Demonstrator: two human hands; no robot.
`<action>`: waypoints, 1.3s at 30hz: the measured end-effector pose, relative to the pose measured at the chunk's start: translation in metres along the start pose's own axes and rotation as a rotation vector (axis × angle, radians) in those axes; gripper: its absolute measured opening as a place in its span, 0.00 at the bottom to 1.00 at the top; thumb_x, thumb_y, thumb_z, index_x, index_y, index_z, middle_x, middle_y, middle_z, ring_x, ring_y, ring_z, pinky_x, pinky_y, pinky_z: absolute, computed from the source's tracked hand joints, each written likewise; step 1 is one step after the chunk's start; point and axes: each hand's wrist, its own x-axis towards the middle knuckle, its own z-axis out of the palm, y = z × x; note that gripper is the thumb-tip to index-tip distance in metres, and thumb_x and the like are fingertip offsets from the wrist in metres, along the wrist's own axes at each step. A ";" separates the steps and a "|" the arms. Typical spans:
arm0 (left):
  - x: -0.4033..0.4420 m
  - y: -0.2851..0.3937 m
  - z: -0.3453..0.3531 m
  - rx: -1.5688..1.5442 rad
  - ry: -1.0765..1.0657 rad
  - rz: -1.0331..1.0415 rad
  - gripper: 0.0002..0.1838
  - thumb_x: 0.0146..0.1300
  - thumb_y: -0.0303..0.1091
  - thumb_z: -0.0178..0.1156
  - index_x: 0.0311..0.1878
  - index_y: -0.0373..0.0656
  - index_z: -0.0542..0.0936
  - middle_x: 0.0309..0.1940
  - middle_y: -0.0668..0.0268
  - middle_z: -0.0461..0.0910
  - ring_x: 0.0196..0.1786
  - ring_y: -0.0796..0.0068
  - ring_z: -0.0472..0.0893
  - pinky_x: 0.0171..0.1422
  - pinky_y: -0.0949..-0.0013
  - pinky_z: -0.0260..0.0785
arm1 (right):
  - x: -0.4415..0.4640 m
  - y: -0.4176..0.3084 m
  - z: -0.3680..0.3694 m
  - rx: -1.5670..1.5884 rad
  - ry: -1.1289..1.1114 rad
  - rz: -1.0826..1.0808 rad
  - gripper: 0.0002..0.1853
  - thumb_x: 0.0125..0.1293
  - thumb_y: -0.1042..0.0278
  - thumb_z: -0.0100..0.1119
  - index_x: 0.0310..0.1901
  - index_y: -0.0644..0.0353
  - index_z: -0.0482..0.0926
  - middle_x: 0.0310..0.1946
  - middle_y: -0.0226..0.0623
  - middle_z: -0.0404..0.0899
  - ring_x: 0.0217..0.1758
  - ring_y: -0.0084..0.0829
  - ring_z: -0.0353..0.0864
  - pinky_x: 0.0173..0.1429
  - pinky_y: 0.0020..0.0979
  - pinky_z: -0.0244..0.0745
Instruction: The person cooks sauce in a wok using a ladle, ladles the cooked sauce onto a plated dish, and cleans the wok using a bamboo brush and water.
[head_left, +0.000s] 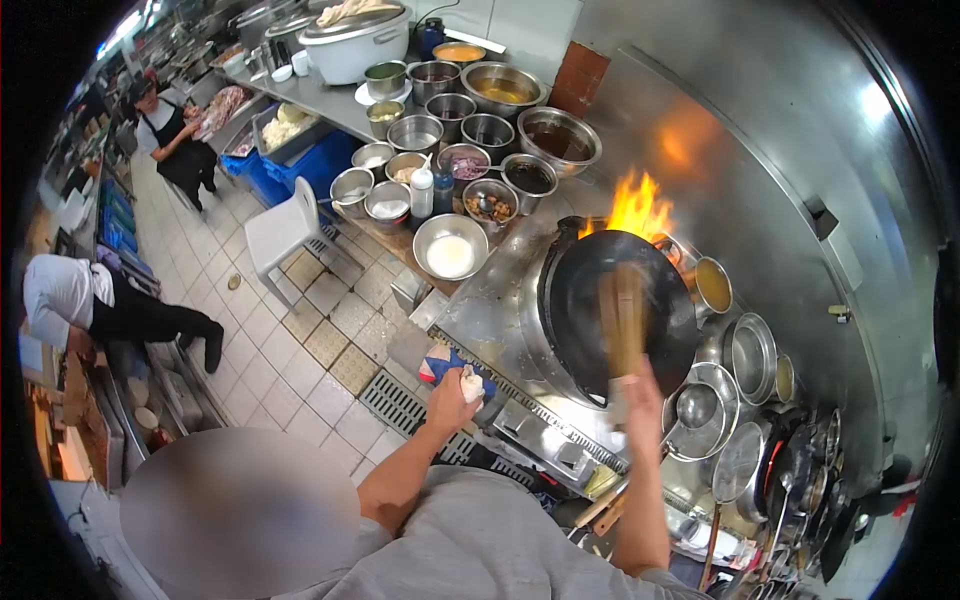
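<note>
A black wok (pixel 585 345) sits tilted over the burner ring, with orange flames (pixel 640 208) rising behind its far rim. My right hand (pixel 637 388) is wrapped round a wooden brush-like tool (pixel 625 315), blurred by motion, over the inside of the wok. To the left, near the stove's front edge, my left hand (pixel 456 402) is closed on a whitish cloth (pixel 471 384). A blue and red cloth (pixel 437 366) lies just beyond that hand.
Bowls and pots of ingredients, among them a metal bowl (pixel 450 247), stand left of the burner. Strainers and ladles (pixel 697 405) are at the right. A plastic chair (pixel 285 232) stands on the tiled floor. Two people (pixel 180 140) are at the left.
</note>
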 end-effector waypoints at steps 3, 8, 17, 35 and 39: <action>0.007 0.004 -0.009 -0.235 0.023 -0.249 0.34 0.56 0.40 0.78 0.61 0.37 0.72 0.52 0.49 0.83 0.53 0.52 0.85 0.59 0.55 0.75 | -0.036 -0.013 0.098 0.128 -0.289 0.226 0.34 0.77 0.59 0.60 0.80 0.54 0.62 0.41 0.28 0.82 0.37 0.19 0.79 0.44 0.26 0.80; 0.032 -0.038 -0.019 -0.598 0.286 -0.232 0.18 0.68 0.36 0.69 0.53 0.34 0.81 0.46 0.60 0.86 0.47 0.71 0.84 0.53 0.64 0.77 | -0.055 0.044 0.248 -0.386 -0.352 0.082 0.38 0.78 0.52 0.48 0.82 0.59 0.50 0.50 0.64 0.83 0.54 0.60 0.84 0.61 0.53 0.76; 0.059 -0.059 -0.039 -0.124 -0.023 0.055 0.38 0.59 0.43 0.75 0.64 0.29 0.70 0.53 0.43 0.79 0.58 0.44 0.77 0.65 0.46 0.66 | -0.080 0.004 0.086 -0.520 -0.001 -0.036 0.18 0.70 0.60 0.57 0.56 0.58 0.82 0.51 0.55 0.84 0.48 0.56 0.86 0.51 0.54 0.83; 0.026 0.014 -0.069 0.063 0.214 0.256 0.34 0.65 0.32 0.66 0.71 0.32 0.66 0.57 0.52 0.71 0.60 0.57 0.71 0.69 0.55 0.63 | -0.184 0.138 -0.012 -1.071 0.240 0.630 0.16 0.71 0.61 0.54 0.53 0.59 0.81 0.53 0.43 0.76 0.62 0.45 0.74 0.60 0.46 0.73; 0.004 0.062 -0.039 -0.126 -0.047 0.324 0.24 0.65 0.28 0.64 0.63 0.33 0.71 0.50 0.59 0.74 0.52 0.67 0.73 0.61 0.63 0.66 | -0.182 0.158 -0.016 -0.621 0.479 0.673 0.16 0.71 0.62 0.54 0.55 0.59 0.79 0.52 0.48 0.75 0.57 0.42 0.76 0.54 0.42 0.74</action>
